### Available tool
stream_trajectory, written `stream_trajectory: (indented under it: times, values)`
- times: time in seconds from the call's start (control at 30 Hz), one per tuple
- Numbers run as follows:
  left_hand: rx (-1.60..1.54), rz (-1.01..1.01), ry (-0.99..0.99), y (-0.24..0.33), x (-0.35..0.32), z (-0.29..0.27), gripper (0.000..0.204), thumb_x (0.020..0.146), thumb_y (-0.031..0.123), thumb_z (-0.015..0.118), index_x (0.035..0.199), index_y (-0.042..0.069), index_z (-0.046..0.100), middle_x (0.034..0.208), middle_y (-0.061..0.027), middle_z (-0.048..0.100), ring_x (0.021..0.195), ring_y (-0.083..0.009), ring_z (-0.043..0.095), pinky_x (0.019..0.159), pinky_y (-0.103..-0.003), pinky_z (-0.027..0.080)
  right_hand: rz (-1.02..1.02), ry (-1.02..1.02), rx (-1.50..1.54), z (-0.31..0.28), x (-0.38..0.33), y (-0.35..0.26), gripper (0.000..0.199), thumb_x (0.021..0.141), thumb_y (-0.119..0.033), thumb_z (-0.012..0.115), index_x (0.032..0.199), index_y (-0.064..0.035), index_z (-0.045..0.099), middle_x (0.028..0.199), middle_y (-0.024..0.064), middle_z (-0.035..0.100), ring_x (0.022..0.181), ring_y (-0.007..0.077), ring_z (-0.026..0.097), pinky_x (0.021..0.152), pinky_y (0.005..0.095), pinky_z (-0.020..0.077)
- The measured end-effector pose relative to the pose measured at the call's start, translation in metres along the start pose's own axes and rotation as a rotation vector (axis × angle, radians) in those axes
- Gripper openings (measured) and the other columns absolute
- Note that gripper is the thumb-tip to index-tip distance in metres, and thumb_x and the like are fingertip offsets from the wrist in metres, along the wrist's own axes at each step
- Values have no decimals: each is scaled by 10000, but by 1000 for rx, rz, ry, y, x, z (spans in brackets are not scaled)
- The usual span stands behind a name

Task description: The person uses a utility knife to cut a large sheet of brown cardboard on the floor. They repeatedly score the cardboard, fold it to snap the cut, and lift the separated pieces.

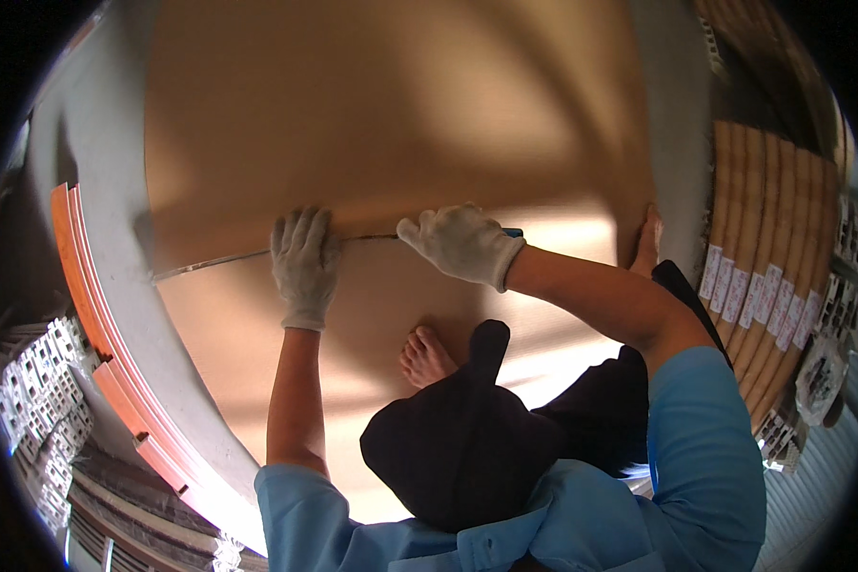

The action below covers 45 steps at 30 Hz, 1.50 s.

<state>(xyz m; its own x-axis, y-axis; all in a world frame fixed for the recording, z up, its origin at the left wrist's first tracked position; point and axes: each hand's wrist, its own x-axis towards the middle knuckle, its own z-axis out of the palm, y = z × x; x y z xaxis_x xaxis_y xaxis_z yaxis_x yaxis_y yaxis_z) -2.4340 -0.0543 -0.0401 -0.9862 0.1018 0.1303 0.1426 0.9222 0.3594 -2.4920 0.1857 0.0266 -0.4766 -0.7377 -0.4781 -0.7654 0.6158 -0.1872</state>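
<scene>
A large brown sheet (pixel 400 114), which looks like cardboard, lies spread on the floor. Across it runs a thin, straight metal strip (pixel 221 260). My left hand (pixel 304 267), in a pale work glove, lies flat over the strip with its fingers stretched forward. To the right, my gloved right hand (pixel 462 246) is closed at the strip's other visible end. A blue tool end (pixel 513 232) sticks out behind that fist; the rest of the tool is hidden in my grip. My bare left foot (pixel 427 357) rests on the sheet.
At the right stands a stack of long brown boards or flat cartons (pixel 748 286) with white labels. Orange-red strips (pixel 86 276) lie along the left, with pale slotted profiles (pixel 43 400) beyond them. Grey floor (pixel 677 143) borders the sheet. My other bare foot (pixel 646 243) is at its right edge.
</scene>
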Motion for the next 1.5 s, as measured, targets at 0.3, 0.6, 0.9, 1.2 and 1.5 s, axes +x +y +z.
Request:
stream_trajectory:
  times: [0.3,0.6,0.9,1.2,1.5]
  values:
    - [9,-50,-21,-1,-2,4,300,887,266,619,1141,114,666,1219,-75,636,1198,-260,542,1089,-443,349,7,46,37,8,9,-16,150,852,-158,562,963,-60,538,748,124,661,644,250,695,491,381,538]
    - [-1,-50,-3,0,0,3,283,891,247,625,1125,99,683,1208,-81,645,1196,-257,551,1089,-444,349,36,-94,97,1,-19,10,160,864,-132,556,986,-36,519,721,133,640,635,251,693,492,362,548]
    - [-255,-70,-77,-23,6,-3,270,861,171,660,1109,66,667,1139,-100,653,1132,-299,570,1018,-415,414,-45,108,138,12,11,-9,150,881,-152,548,973,-45,497,705,124,627,594,244,680,473,362,545]
    - [171,-380,239,-183,-43,-49,317,925,285,604,1203,133,623,1258,-97,594,1222,-334,493,1063,-450,376,-115,201,338,-5,92,-65,89,914,-133,521,954,-55,510,722,113,645,628,257,683,494,361,552]
    - [346,-375,56,-212,-39,-56,307,935,380,564,1193,235,648,1269,-31,601,1234,-334,486,1088,-439,346,-143,82,243,-28,153,-101,78,887,-82,528,955,-44,521,745,113,663,659,244,697,485,356,548]
